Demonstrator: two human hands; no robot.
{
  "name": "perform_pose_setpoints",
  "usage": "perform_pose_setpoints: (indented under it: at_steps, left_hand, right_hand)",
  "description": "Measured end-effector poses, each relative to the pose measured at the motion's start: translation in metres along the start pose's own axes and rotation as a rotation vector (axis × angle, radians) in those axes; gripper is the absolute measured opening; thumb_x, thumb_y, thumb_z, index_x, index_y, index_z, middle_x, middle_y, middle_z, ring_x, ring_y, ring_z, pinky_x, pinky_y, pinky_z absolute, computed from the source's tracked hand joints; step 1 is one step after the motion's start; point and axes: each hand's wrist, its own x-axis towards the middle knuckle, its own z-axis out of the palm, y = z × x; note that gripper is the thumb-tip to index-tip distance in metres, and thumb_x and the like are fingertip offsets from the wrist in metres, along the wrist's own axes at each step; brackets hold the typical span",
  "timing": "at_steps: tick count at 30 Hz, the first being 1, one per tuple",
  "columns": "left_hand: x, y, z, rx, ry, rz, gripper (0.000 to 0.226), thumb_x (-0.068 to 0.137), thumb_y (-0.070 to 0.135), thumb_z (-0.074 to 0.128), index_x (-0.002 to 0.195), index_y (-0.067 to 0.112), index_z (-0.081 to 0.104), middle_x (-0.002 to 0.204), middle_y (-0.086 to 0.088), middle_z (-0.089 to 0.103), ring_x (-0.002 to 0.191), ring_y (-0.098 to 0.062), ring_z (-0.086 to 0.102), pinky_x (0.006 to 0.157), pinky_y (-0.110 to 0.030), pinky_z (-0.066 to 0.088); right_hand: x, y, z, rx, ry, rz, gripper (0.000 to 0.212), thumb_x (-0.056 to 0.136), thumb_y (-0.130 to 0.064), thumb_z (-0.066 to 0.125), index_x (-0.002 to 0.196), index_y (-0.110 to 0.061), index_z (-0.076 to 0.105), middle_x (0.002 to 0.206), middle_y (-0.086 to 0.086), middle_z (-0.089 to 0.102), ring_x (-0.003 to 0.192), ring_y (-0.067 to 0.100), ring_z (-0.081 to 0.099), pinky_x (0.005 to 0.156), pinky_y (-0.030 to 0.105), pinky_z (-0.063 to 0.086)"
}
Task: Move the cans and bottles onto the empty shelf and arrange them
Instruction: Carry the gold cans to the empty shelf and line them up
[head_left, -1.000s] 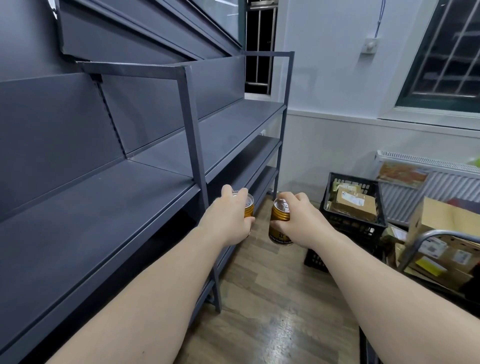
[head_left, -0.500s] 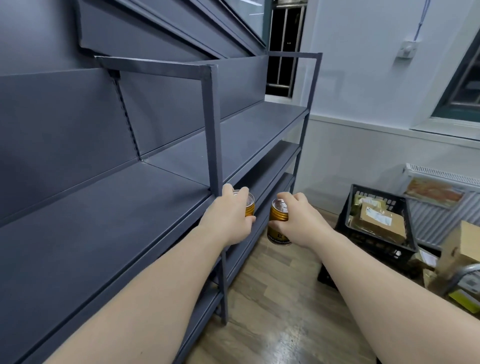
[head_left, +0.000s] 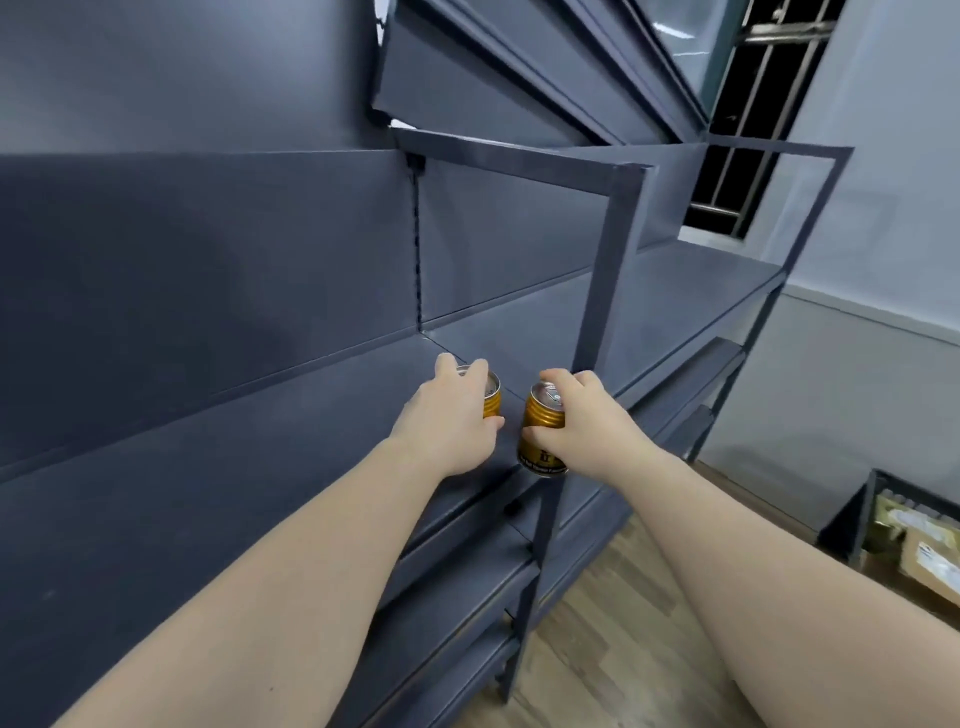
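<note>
Most of the left can (head_left: 491, 399) is hidden behind the left hand (head_left: 447, 423); only its silver top rim and a strip of gold side show. Its base is covered, so whether it stands on the shelf (head_left: 249, 457) cannot be told. The dark band of print low on the right can (head_left: 540, 434) is too small to read. A black crate (head_left: 865, 525), far right of the post (head_left: 605, 291) and lower, is cut off by the frame edge, and the cardboard boxes (head_left: 930, 564) inside it are blurred.

The left hand's fingers curl over the top and far side of the left can, thumb below, gripping it just left of the post and above the grey shelf board. The right hand (head_left: 589, 428) wraps round the right can from its right side, fingertips on the lid and thumb across the gold ribbed neck. This can is upright, tilted slightly, and crosses in front of the post at the level of the shelf's front edge; whether it touches the shelf is unclear. The two cans sit close beside each other with a narrow gap between

Wooden floor (head_left: 597, 654) shows below and right of the post's foot, and a barred window (head_left: 748, 104) is above and right of its top
</note>
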Motion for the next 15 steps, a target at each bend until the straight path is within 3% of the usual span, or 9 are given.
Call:
perform_pose_setpoints:
  at_steps: [7,15]
  left_hand:
    - [0.01,-0.045,-0.014,0.013,0.01,-0.152,0.056,0.097,0.039,0.061,0.144,0.023,0.033,0.137,-0.008,0.033,0.118,-0.033,0.052,0.085,-0.035,0.049]
    - [0.021,-0.072,-0.02,0.035,0.059,-0.366,0.063,0.096,0.04,0.062,0.147,0.026,0.027,0.141,-0.006,0.033,0.123,-0.032,0.051,0.088,-0.038,0.052]
  right_hand:
    - [0.05,-0.033,0.028,-0.003,-0.084,-0.122,0.066,0.091,-0.037,0.067,0.147,-0.033,0.03,0.138,0.001,0.036,0.116,0.027,0.051,0.084,0.032,0.054]
    - [0.104,-0.056,0.046,-0.003,-0.172,-0.26,0.067,0.091,-0.037,0.068,0.147,-0.031,0.03,0.142,0.003,0.034,0.118,0.033,0.053,0.089,0.038,0.057]
